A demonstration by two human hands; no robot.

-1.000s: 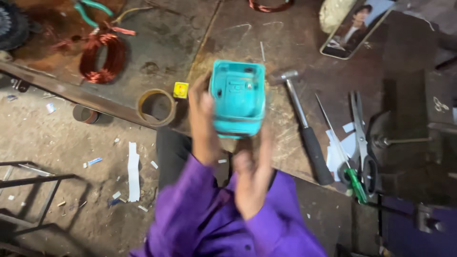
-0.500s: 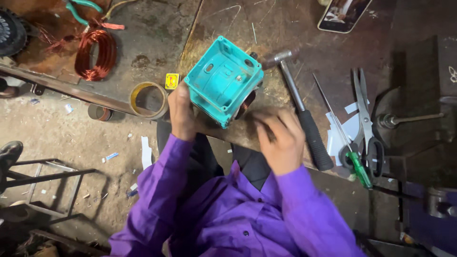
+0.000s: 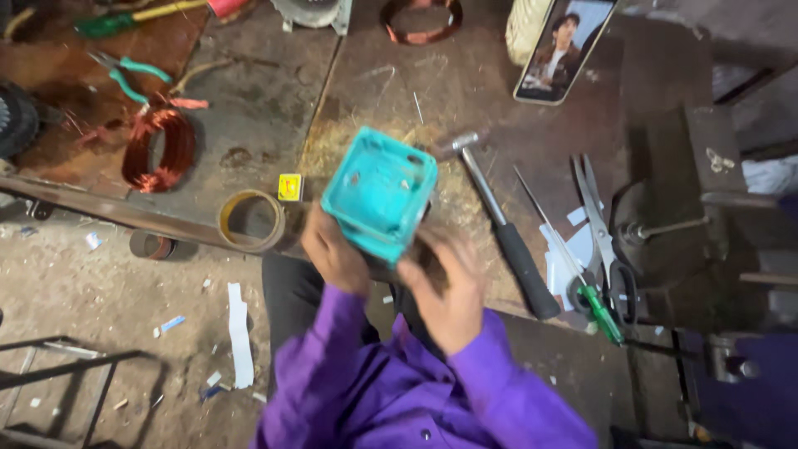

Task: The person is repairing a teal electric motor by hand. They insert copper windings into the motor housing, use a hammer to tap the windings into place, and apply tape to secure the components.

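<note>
A turquoise square plastic housing (image 3: 380,191), open side up, is held tilted over the front edge of the workbench (image 3: 366,91). My left hand (image 3: 332,254) grips its lower left corner from beneath. My right hand (image 3: 445,287) is at its lower right edge, fingers curled against it, blurred by motion. Both arms wear purple sleeves.
A hammer (image 3: 503,224) lies right of the housing, then a green-handled screwdriver (image 3: 573,274) and scissors (image 3: 603,241). A tape roll (image 3: 249,220), a copper wire coil (image 3: 158,150), pliers (image 3: 125,71) and a propped phone (image 3: 565,46) are on the bench. A vise (image 3: 682,216) stands right.
The housing has turned and shifted slightly left. My right hand moved from the bench edge at the right in to the housing's lower right side. The camera view shifted down.
</note>
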